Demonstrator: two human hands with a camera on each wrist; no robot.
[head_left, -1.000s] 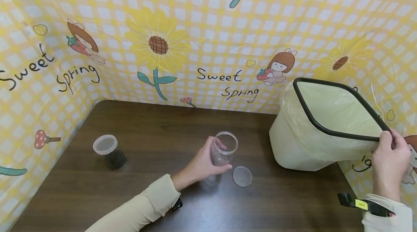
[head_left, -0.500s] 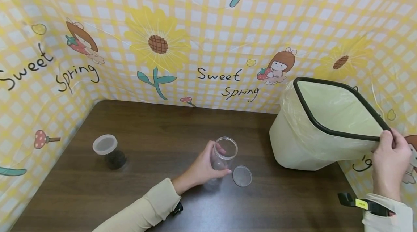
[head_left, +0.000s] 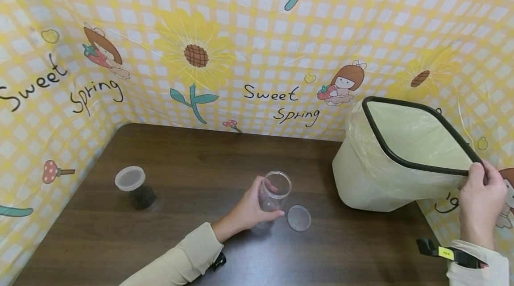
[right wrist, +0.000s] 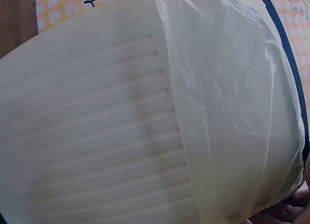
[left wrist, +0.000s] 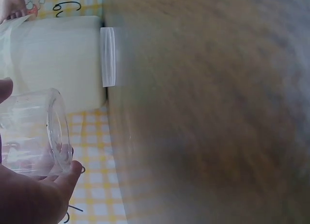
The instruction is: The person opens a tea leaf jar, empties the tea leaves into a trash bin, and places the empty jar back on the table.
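Observation:
My left hand grips a clear, lidless jar over the middle of the table, thumb on its near side and fingers round the far side. The jar looks empty, and in the left wrist view its base hangs off the tabletop. Just right of it, a clear round lid lies flat on the wood. At the far right my right hand pinches the black rim of a cream trash bin fitted with a thin plastic liner. Most of that hand is hidden in the right wrist view.
A jar of dark contents with a whitish lid stands on the left of the brown table. Yellow checked cloth hangs round the back and sides, close behind the bin.
My left hand has brought the clear jar slightly lower and nearer to me. The right hand and the bin keep their place.

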